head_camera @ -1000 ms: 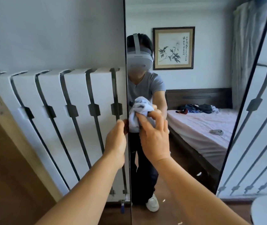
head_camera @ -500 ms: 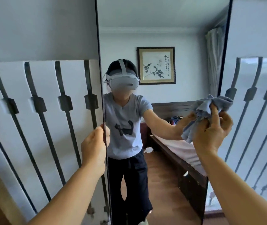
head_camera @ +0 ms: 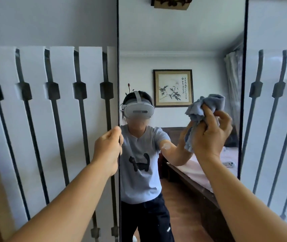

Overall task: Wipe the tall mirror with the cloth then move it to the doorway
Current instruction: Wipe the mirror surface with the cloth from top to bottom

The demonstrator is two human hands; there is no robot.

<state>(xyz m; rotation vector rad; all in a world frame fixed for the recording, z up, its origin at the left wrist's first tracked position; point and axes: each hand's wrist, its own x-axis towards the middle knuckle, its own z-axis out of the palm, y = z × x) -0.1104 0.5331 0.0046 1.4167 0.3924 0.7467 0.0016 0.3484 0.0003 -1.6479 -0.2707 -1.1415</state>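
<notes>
Grey-blue, crumpled terry cloth [head_camera: 203, 117] was bunched in our right hand [head_camera: 210, 135], whose fingers [head_camera: 209, 112] were clenched round it against the glass near the right edge of the tall black-framed mirror [head_camera: 181, 41]. Our left hand [head_camera: 107, 151] was closed on the mirror's thin left frame edge, steadying the upright pane. A second earlier the cloth had been worked beside the left edge, close to the holding hand; half a second earlier it had reached the right side, and it now sat slightly higher there. We judged that one sweep across the width was complete and that wiping was continuing upward, so the move to the doorway had not begun.

Behind the mirror stood a white panelled wall with dark curved metal bars [head_camera: 52, 119], visible on both sides of the frame. Reflected in the glass were a person in a grey shirt wearing a headset, a framed ink painting of a flowering branch [head_camera: 173, 88], a bed with pale pink sheet [head_camera: 226, 158], a curtain and a brown wooden floor [head_camera: 182, 215]. No doorway was in view.
</notes>
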